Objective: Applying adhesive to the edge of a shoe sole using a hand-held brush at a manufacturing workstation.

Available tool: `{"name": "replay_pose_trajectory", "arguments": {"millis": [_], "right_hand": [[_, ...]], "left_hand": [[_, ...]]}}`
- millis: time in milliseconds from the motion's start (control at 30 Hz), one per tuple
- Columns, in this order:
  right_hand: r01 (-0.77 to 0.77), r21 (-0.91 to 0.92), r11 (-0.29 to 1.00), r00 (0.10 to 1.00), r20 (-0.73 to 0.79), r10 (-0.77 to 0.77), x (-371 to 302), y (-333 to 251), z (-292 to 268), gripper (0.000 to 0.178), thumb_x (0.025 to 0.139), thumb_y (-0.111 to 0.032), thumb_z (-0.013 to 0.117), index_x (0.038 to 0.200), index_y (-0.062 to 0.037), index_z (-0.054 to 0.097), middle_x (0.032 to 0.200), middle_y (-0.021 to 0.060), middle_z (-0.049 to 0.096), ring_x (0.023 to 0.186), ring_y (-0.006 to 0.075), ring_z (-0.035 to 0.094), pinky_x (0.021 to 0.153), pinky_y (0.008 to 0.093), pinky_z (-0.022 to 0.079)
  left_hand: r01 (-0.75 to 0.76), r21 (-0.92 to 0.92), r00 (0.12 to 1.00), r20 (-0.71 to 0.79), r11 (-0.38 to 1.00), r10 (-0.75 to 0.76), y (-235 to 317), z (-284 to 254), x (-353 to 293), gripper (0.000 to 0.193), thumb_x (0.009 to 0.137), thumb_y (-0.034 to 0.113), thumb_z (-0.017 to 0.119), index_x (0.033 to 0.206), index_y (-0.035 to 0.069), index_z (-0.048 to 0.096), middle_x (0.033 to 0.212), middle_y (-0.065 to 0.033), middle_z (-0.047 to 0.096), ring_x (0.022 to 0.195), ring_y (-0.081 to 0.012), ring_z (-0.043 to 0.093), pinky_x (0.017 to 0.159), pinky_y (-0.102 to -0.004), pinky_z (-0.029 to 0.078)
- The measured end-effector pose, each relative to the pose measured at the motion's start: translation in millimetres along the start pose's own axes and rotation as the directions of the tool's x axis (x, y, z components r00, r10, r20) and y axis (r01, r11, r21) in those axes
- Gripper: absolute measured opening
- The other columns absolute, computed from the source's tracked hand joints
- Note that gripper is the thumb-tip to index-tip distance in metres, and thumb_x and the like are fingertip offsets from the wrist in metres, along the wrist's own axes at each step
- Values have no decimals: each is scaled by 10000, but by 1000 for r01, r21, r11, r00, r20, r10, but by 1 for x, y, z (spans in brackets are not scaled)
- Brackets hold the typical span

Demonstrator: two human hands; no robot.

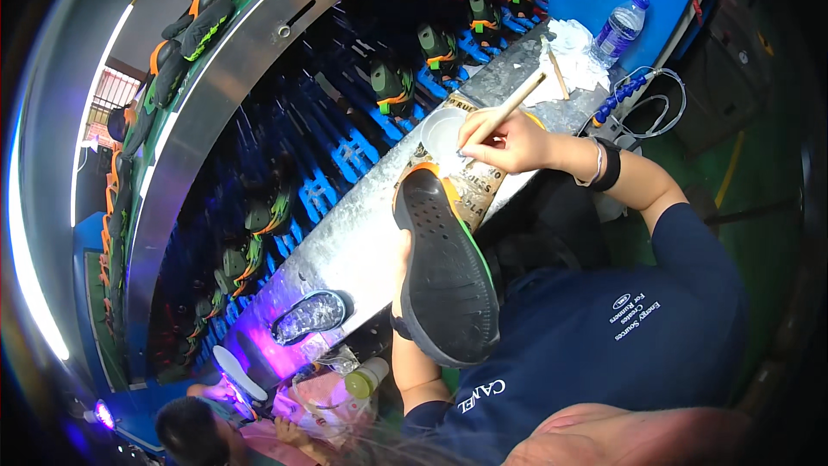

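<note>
Here, black sole (450, 293) across left grip (402, 261)

Navy T-shirt (595, 371), 2 short sleeves (694, 246) | 2 white lettering patches (481, 394), 1 with oval outline (622, 301) | 1 broad black right-wrist strap (610, 166), 1 thin pale bangle (597, 162) beside it | 1 dark left-wrist strap (399, 326)

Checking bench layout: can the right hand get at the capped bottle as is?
Probably yes, though not free to grasp: the right hand holds a pale stick-handled tool. The bottle looks within arm's reach; only crumpled white tissue and a thin stick lie between, both low.
</note>
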State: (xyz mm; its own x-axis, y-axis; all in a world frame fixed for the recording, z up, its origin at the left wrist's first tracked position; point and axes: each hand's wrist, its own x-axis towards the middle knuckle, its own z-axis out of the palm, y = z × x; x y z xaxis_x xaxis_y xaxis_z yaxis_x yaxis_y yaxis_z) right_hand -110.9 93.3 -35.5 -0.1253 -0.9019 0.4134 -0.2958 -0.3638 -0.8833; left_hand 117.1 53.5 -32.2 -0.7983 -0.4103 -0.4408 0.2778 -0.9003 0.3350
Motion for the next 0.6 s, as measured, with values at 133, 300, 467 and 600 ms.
{"name": "replay_pose_trajectory", "arguments": {"millis": [133,300,467,600], "right_hand": [[95,-53,994,995,32,-93,2,1,5,76,713,-3,574,788,6,577,791,74,569,604,94,504,502,201,385],[277,-80,957,959,89,-270,12,-5,10,94,696,12,585,789,9,578,798,97,574,615,139,527,524,236,411],[339,-131,932,938,119,-324,15,-3,15,105,698,12,578,803,6,570,780,96,567,625,150,533,529,246,419],[231,-182,956,971,111,-214,6,-4,18,105,708,1,569,812,-1,557,737,80,549,607,133,518,505,234,405]], "left_hand": [[19,25,1000,5,1000,-19,3,-3,-6,447,782,382,525,1056,31,492,910,-116,573,768,-208,573,659,-311,493],[39,46,999,8,998,-39,4,-8,-7,447,780,381,528,1056,30,492,909,-115,573,767,-206,573,660,-307,492],[56,54,998,22,997,-57,6,-14,-9,448,778,379,531,1056,30,492,909,-114,573,767,-203,573,661,-302,491],[56,44,998,35,997,-57,9,-21,-15,448,777,377,534,1056,29,491,908,-113,573,766,-201,573,661,-299,490]]}}
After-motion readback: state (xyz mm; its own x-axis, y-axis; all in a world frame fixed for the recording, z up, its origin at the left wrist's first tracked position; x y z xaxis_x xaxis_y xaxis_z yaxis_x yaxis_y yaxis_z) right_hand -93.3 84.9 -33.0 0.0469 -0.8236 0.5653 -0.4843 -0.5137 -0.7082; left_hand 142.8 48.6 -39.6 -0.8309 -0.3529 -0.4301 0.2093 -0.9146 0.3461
